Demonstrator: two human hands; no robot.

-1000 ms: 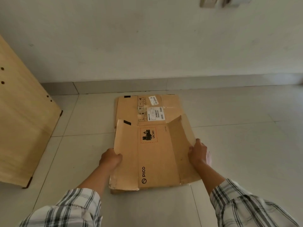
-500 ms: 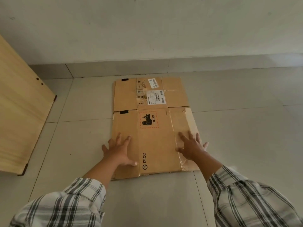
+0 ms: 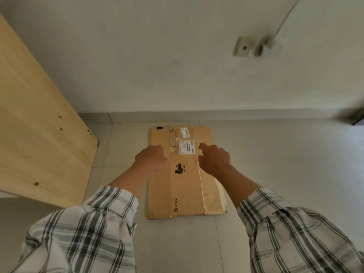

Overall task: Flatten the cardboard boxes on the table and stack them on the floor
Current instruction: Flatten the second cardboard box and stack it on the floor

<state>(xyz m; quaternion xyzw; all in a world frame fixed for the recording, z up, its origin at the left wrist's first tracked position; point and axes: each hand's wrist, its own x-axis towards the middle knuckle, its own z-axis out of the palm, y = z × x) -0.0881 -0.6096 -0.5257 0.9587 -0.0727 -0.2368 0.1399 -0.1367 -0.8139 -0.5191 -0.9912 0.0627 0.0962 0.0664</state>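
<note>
A flattened brown cardboard box point(image 3: 185, 194) with a PICO logo and white shipping labels lies flat on the tiled floor, near the wall. My left hand point(image 3: 151, 160) hovers over its left side, fingers curled into a loose fist with nothing in them. My right hand point(image 3: 214, 159) is above the box's right side, fingers bent and apart, empty. Both plaid sleeves fill the lower part of the view. Whether more cardboard lies under the top sheet cannot be made out.
A light wooden panel point(image 3: 39, 134) of furniture stands at the left, close to the box. The grey wall carries a socket point(image 3: 243, 46) and a plug with a cable point(image 3: 269, 47) at upper right. Grey floor tiles point(image 3: 285, 164) spread to the right.
Both hands have lifted off the cardboard, where they were pressing flat with spread fingers, and moved forward. The view has risen and tilted up. The raised right flap now lies flat.
</note>
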